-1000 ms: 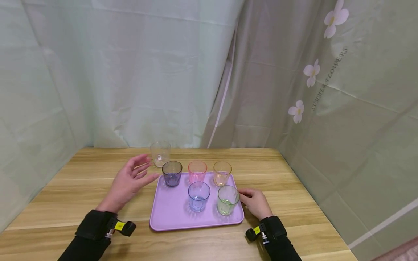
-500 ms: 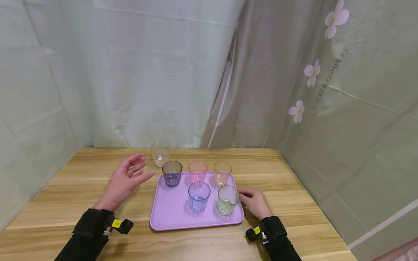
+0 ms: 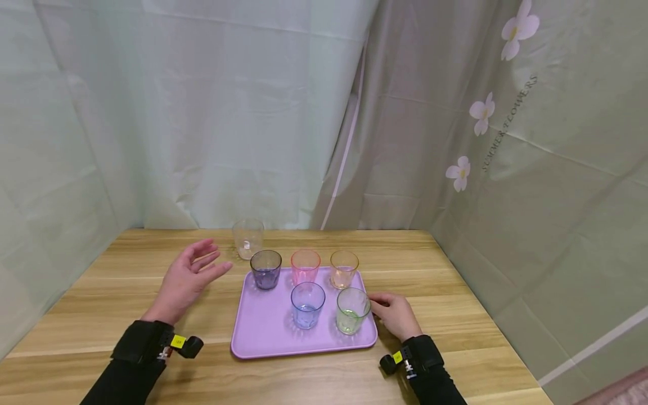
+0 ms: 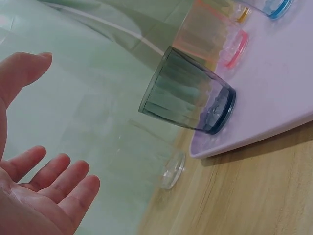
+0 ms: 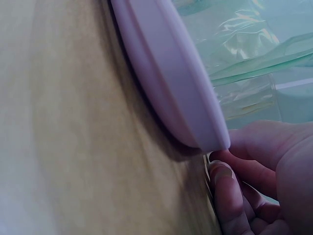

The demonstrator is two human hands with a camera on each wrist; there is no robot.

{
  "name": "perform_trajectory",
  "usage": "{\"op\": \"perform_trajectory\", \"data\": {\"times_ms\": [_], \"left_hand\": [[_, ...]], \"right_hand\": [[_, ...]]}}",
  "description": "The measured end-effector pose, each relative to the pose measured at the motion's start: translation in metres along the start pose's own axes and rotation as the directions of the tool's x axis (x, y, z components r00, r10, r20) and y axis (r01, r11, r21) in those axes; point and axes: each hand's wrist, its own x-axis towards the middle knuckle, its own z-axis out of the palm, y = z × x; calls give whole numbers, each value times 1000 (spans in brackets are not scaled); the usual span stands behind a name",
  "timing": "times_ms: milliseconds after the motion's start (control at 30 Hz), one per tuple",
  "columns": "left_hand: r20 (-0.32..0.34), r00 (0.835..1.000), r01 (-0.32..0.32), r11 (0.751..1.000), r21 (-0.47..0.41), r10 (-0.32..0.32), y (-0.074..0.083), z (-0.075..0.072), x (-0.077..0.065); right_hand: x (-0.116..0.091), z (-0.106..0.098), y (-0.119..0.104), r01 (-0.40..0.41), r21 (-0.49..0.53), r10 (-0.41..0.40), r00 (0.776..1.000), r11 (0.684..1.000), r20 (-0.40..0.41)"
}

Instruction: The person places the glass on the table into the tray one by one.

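My left hand (image 3: 184,278) hovers left of the purple tray (image 3: 263,334), fingers spread and holding nothing. Nearest to it are a smoky grey glass (image 3: 265,271) on the tray's back left corner and a clear glass (image 3: 248,239) on the table behind. At the tray's right edge, my right hand (image 3: 397,316) pinches the rim, thumb at the edge and other fingers curled low beside it in the right wrist view. A green glass (image 3: 352,312) stands close by that hand, with a blue glass (image 3: 307,306) to its left. Pink (image 3: 305,267) and amber glasses stand in the back row.
The wooden table (image 3: 445,349) carries the tray near its middle. Pale curtains (image 3: 228,112) hang right behind the table and along both sides, the right one printed with flowers. Wrist cameras are strapped over both black sleeves.
My left hand has drawn back to the left, away from the grey and clear glasses. The right hand, the tray and the glasses have stayed in place.
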Motion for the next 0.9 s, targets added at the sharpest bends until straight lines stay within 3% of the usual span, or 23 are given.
{"op": "perform_trajectory", "data": {"times_ms": [233,900], "left_hand": [[-16,1000,24,999,34,-23,-5,-3,6],[-37,998,47,999,25,-46,-15,-10,23]], "right_hand": [[0,1,0,0,11,0,1000,1000,2],[1,0,1,0,4,0,1000,1000,4]]}}
